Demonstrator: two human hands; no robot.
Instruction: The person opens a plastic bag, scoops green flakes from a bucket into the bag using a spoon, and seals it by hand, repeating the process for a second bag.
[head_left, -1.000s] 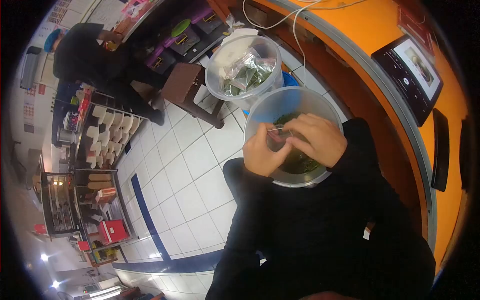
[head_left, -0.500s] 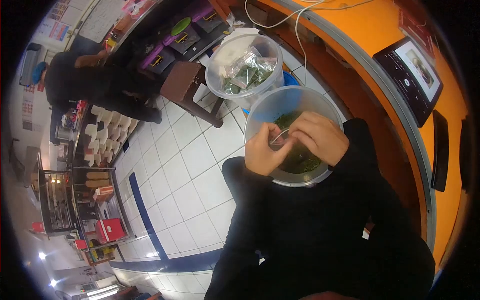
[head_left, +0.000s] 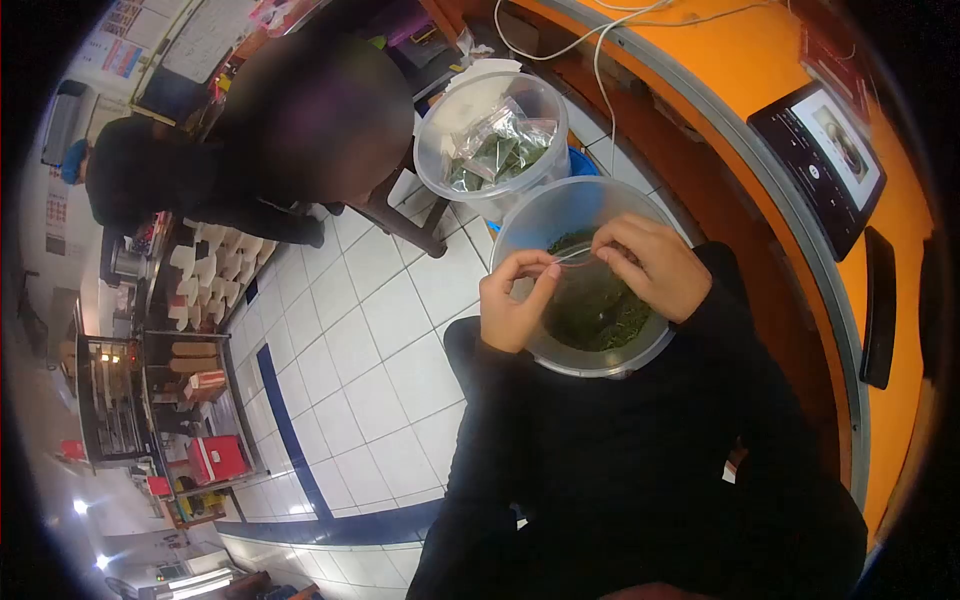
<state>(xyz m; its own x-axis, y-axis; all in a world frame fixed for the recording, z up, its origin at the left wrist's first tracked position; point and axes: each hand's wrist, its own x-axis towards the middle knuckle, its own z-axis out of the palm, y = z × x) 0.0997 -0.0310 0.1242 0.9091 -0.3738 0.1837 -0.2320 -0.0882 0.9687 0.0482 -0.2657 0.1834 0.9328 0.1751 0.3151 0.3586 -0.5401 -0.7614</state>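
A clear plastic bag (head_left: 573, 258) with a pale top edge stretches between my two hands over a translucent bucket (head_left: 532, 215). My left hand (head_left: 515, 302) pinches the left end of that edge between thumb and fingers. At the other end, the fingers of my right hand (head_left: 655, 268) are closed on the same edge. Below the bag, chopped green herbs (head_left: 608, 325) lie in the bucket. The bag's lower part is see-through and hard to make out against the greens.
Just beyond stands a second translucent bucket (head_left: 437, 150) with several clear bags of greens (head_left: 495, 155). An orange counter (head_left: 715, 50) curves along the right, bearing a tablet (head_left: 825, 165). A brown stool (head_left: 410, 228) is partly behind a blurred patch. Someone in dark clothes (head_left: 140, 180) stands far left.
My hands have moved apart, drawing the bag's edge out between them. A large blurred patch now covers much of the stool and the area behind it.
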